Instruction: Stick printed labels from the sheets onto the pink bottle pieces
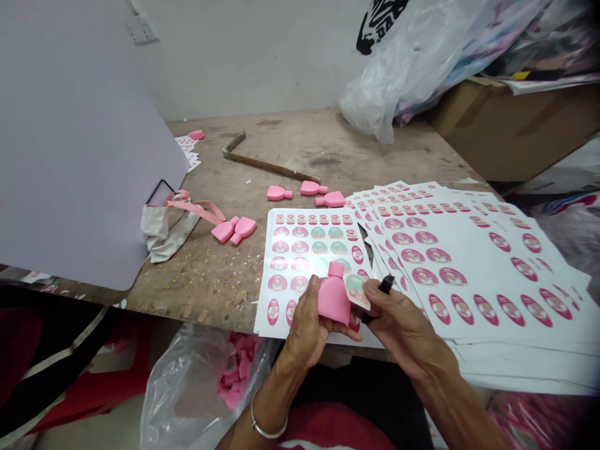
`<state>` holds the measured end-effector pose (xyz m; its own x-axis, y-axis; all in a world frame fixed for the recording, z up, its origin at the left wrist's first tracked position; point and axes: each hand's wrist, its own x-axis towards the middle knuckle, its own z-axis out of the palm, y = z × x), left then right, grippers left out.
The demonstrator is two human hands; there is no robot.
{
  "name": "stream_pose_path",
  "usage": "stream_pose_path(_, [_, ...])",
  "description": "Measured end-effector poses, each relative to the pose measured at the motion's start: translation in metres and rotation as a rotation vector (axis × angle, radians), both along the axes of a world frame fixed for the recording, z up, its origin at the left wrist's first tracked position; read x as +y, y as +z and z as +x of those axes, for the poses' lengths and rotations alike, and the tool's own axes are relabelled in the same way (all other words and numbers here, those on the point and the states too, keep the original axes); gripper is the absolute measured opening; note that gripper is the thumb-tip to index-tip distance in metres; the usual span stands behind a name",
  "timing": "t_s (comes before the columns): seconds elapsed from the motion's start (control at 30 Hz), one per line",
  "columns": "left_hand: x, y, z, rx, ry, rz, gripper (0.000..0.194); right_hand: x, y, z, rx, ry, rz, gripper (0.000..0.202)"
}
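2 hands meet at the desk's point(225, 275) near edge: the left hand point(307, 325) grips a pink bottle point(333, 299), and the right hand point(398, 322) pinches a round sticker point(357, 289) against it while holding a black tool point(385, 285). Beneath lies a sticker sheet point(304, 250), with a fanned sheet stack point(469, 262) to its right. 5 loose pink bottles point(279, 193) lie beyond. Below the desk edge, a clear plastic bag point(197, 387) contains more pink pieces point(237, 372).
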<state>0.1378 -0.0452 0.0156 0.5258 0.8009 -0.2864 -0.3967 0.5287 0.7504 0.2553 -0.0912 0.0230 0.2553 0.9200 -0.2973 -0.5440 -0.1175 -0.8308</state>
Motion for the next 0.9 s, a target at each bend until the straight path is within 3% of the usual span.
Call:
stream_pose_path(0.17, [-0.002, -0.001, 0.001, -0.008, 0.005, 0.037, 0.052, -0.002, -0.006, 0.000, -0.377, -0.104, 0.082, 0.027])
stream_pose_path(0.3, [-0.002, -0.002, 0.001, 0.015, 0.027, 0.036, 0.051, -0.004, -0.011, 0.001, -0.587, -0.096, 0.071, 0.028])
stream_pose_path(0.9, [-0.002, -0.002, 0.000, 0.029, 0.050, 0.019, 0.051, -0.004, -0.014, -0.005, -0.628, -0.025, 0.054, 0.028])
